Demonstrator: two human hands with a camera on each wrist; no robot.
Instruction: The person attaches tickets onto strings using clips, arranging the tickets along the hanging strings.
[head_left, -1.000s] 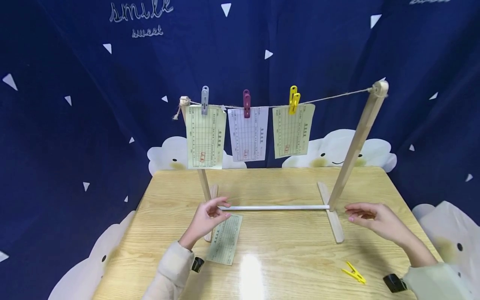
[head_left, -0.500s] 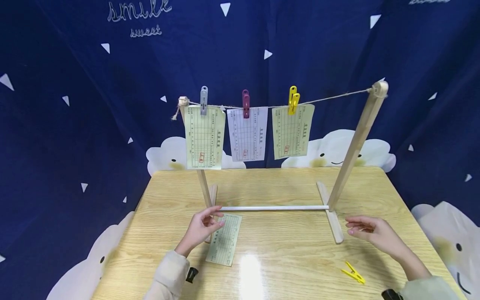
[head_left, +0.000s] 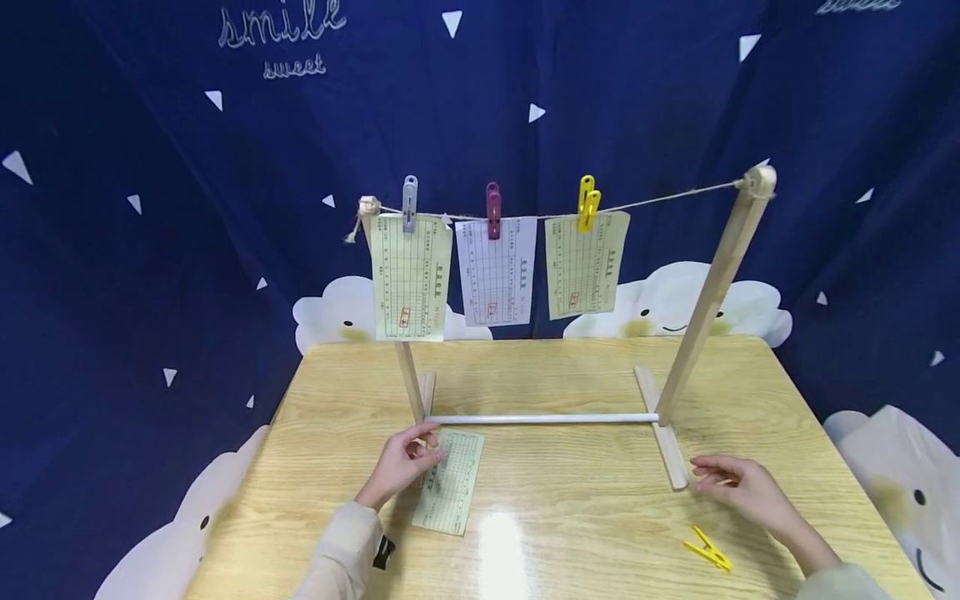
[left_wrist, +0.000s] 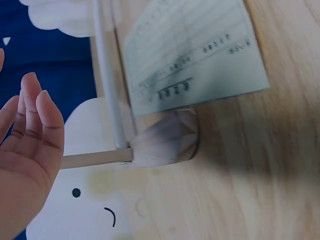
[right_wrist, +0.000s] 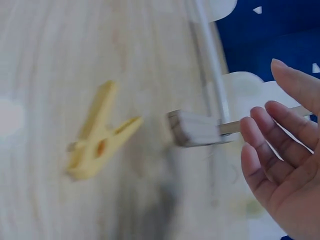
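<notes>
Both hands lowered toward table since a second ago: left hand [head_left: 401, 461] relaxed, empty, over slip [head_left: 450, 481]; right hand [head_left: 738, 487] loose, empty, near peg [head_left: 707, 547]. Pickup judged imminent.

Right hand [right_wrist: 285, 165], lower right, fingers relaxed and empty; yellow clothespin [right_wrist: 97, 135] at left on the counter [right_wrist: 45, 60]; wooden stand foot [right_wrist: 195, 128] between.

Three pegged slips [head_left: 496, 271] hang before a navy backdrop [head_left: 150, 208] (cloud-printed).
</notes>
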